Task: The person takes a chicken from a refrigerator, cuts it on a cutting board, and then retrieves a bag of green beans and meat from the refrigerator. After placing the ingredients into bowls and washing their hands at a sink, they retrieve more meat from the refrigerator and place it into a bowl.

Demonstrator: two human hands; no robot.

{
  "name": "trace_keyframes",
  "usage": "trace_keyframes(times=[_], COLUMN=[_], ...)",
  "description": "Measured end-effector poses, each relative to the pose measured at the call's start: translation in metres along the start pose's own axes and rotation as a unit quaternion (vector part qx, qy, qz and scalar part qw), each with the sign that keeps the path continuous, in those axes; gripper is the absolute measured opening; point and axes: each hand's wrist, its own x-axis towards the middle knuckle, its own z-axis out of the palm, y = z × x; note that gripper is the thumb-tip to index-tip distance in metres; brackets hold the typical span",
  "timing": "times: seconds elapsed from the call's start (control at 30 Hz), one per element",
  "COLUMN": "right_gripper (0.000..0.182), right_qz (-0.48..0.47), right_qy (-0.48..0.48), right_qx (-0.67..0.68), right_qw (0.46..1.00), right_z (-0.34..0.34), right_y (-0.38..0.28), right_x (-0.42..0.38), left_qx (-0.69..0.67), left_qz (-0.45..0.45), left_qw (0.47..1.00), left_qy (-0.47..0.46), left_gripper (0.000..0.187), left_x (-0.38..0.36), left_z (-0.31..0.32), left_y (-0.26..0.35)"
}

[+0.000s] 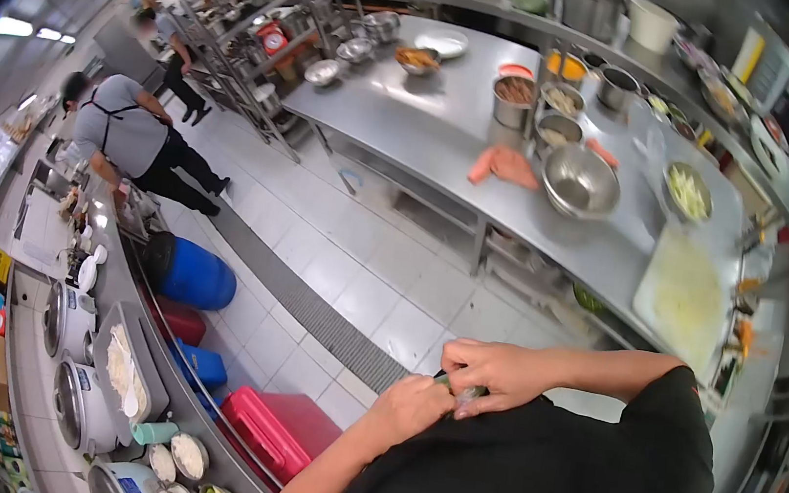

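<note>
A small green thing (467, 391) sits between both hands, close to the chest, above the floor and not on any tabletop. The right hand (498, 368) has its fingers (465, 408) pinched on it from 1 o'clock. The left hand (410, 404) touches it from 9 o'clock, curled up tight; I cannot tell if it grips too. Most of the thing is hidden, so which way it lies is unclear. At 12 o'clock stands a steel tabletop (428, 132) with a big metal bowl (580, 181). A red box (269, 428) lies at 8 o'clock.
</note>
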Motion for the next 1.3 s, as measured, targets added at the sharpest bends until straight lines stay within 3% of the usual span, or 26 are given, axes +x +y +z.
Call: trace_keyframes(times=[0.1,0.13,0.2,0.3,0.43,0.53,0.57,0.63,0.77,0.83,0.9,1.03,1.13,1.2,1.23,1.27,1.3], right_gripper=[0.029,0.03,0.028,0.026,0.024,0.028,0.028,0.028,0.028,0.03,0.03,0.024,0.021,0.025,0.03,0.033,0.031], right_qz=[-0.072,-0.056,-0.048,-0.043,-0.088,-0.056,-0.045,-0.046,-0.059,0.04,0.066,0.024,0.045,0.002,0.061,0.034,0.095], right_qy=[-0.077,-0.116,-0.115,-0.11,-0.116,-0.148,-0.142,-0.113,-0.014,-0.029,-0.023,0.017,0.02,0.055,0.058,0.11,0.136], right_qx=[-0.05,-0.059,-0.044,-0.027,-0.081,-0.143,-0.151,-0.185,-0.201,-0.123,-0.115,-0.072,-0.046,-0.018,-0.02,-0.036,-0.043], right_qw=[0.993,0.99,0.991,0.993,0.986,0.977,0.977,0.975,0.978,0.991,0.991,0.997,0.998,0.998,0.996,0.993,0.985], right_z=[-0.059,-0.078,-0.107,-0.134,-0.16,-0.173,-0.18,-0.189,-0.212,-0.225,-0.23,-0.246,-0.275,-0.294,-0.31,-0.326,-0.35], right_y=[0.036,0.046,0.058,0.083,0.116,0.145,0.149,0.154,0.172,0.179,0.188,0.224,0.246,0.273,0.29,0.323,0.344], right_x=[0.045,0.058,0.084,0.127,0.203,0.259,0.276,0.314,0.373,0.388,0.403,0.446,0.479,0.5,0.508,0.515,0.523], left_qx=[0.014,-0.006,-0.036,-0.038,-0.054,-0.085,-0.09,0.032,-0.028,-0.27,-0.285,-0.22,-0.194,-0.192,-0.189,-0.184,-0.181], left_qz=[-0.018,-0.064,-0.148,-0.221,-0.196,-0.221,-0.208,-0.154,-0.078,-0.1,-0.116,-0.089,-0.083,-0.103,-0.117,-0.13,-0.161], left_qw=[0.999,0.998,0.988,0.974,0.979,0.972,0.974,0.986,0.996,0.958,0.951,0.971,0.977,0.976,0.974,0.974,0.967], left_qy=[-0.031,-0.004,0.038,0.026,0.006,0.002,-0.003,-0.051,-0.025,0.004,0.003,-0.036,-0.007,0.016,0.035,0.04,0.074], left_gripper=[0.029,0.03,0.036,0.031,0.029,0.023,0.023,0.022,0.021,0.02,0.019,0.022,0.022,0.025,0.028,0.028,0.031], left_x=[0.03,0.034,0.041,0.051,0.056,0.043,0.047,0.049,0.043,0.027,0.026,0.032,0.031,0.03,0.03,0.029,0.029], left_z=[-0.044,-0.052,-0.068,-0.107,-0.16,-0.195,-0.213,-0.26,-0.322,-0.33,-0.348,-0.396,-0.413,-0.423,-0.428,-0.433,-0.438], left_y=[-0.032,-0.042,-0.067,-0.104,-0.18,-0.233,-0.25,-0.279,-0.345,-0.376,-0.399,-0.443,-0.479,-0.503,-0.512,-0.521,-0.528])
